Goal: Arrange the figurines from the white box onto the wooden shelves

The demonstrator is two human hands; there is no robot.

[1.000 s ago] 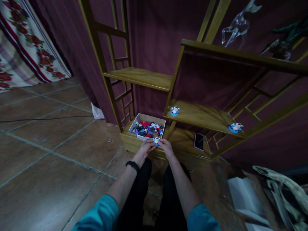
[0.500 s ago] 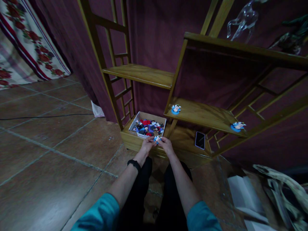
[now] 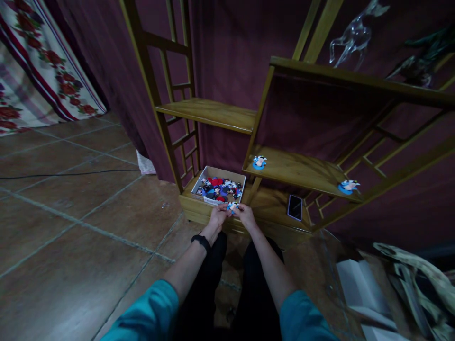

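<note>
Between my fingertips is a small blue-and-white figurine (image 3: 232, 207), held just in front of the box. My left hand (image 3: 219, 215) pinches it from the left, and my right hand (image 3: 246, 215) grips its right side. Behind it, an open white box (image 3: 206, 199) full of several red, black and purple figurines (image 3: 217, 187) stands on the low shelf. Two similar figurines on blue bases are on the middle shelf: one figurine (image 3: 259, 162) at its left end, another figurine (image 3: 349, 186) near its right front corner. Fine details of the held piece are too small to make out.
A phone (image 3: 295, 207) lies on the lower shelf to the right. The wooden shelf unit (image 3: 209, 113) has uprights and lattice on both sides. A clear glass horse (image 3: 353, 38) and a dark figure stand on the top shelf. White boxes (image 3: 362, 289) lie on the floor at right.
My view has shifted slightly, so the upper shelves appear a little lower. Both hands still hold the figurine in nearly the same spot.
</note>
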